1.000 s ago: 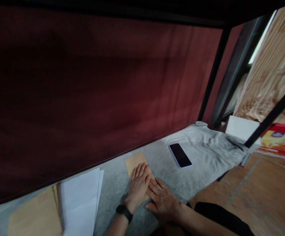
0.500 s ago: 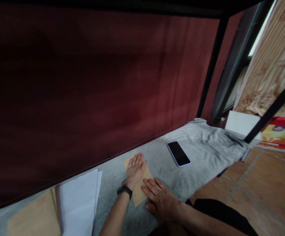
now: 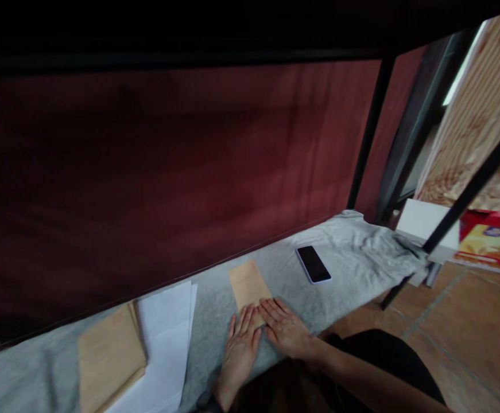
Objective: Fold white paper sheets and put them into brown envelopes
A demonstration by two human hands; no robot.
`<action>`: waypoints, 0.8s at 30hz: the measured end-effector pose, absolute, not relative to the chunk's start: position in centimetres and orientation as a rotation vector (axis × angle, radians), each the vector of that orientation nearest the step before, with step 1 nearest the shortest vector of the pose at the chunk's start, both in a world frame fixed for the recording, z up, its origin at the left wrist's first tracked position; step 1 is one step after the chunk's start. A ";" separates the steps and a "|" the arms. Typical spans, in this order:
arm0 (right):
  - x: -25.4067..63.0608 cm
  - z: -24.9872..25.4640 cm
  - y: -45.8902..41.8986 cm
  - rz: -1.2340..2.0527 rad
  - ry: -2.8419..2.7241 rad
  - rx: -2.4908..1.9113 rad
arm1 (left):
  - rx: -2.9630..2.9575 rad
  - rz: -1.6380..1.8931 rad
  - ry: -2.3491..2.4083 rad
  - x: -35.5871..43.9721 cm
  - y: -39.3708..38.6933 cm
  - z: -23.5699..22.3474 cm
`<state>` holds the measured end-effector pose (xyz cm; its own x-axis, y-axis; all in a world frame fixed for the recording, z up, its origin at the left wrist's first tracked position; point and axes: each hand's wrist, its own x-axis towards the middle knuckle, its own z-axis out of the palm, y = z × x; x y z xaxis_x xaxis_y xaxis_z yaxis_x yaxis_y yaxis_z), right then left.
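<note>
A tan paper envelope (image 3: pixel 250 284) lies flat on the grey cloth, its far end uncovered. My left hand (image 3: pixel 241 343) rests on the envelope's near left part with fingers stretched out. Beside it, my right hand (image 3: pixel 287 328) lies flat over the near right part, fingers extended. The two hands' fingertips almost meet, and the envelope's near edge is partly hidden under them. Neither hand grips anything.
White paper sheets (image 3: pixel 166 338) and a stack of brown envelopes (image 3: pixel 111 358) lie to the left. A phone (image 3: pixel 314 264) is at right on the grey cloth (image 3: pixel 340 298). Black metal posts (image 3: pixel 371 135) stand at the right; a reddish panel (image 3: pixel 215 172) rises behind.
My left hand has drawn back from the envelope's far end to its near end. The right hand has shifted slightly, fingers now beside the left. The view has tilted up slightly.
</note>
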<state>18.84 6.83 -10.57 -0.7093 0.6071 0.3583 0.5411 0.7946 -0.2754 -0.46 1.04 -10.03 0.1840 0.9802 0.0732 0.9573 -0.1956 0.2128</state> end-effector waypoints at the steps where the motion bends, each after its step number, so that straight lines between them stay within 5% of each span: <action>1: 18.8 -10.7 6.8 0.185 -2.542 -0.871 | 2.290 0.333 1.922 -0.5 0.9 -10.0; 8: 18.6 -11.4 6.9 0.131 -2.546 -0.920 | 2.126 0.606 1.953 -0.7 1.0 -10.3; 24: 18.5 -11.6 7.1 0.041 -2.577 -0.934 | 2.327 0.331 2.045 -0.1 0.2 -10.3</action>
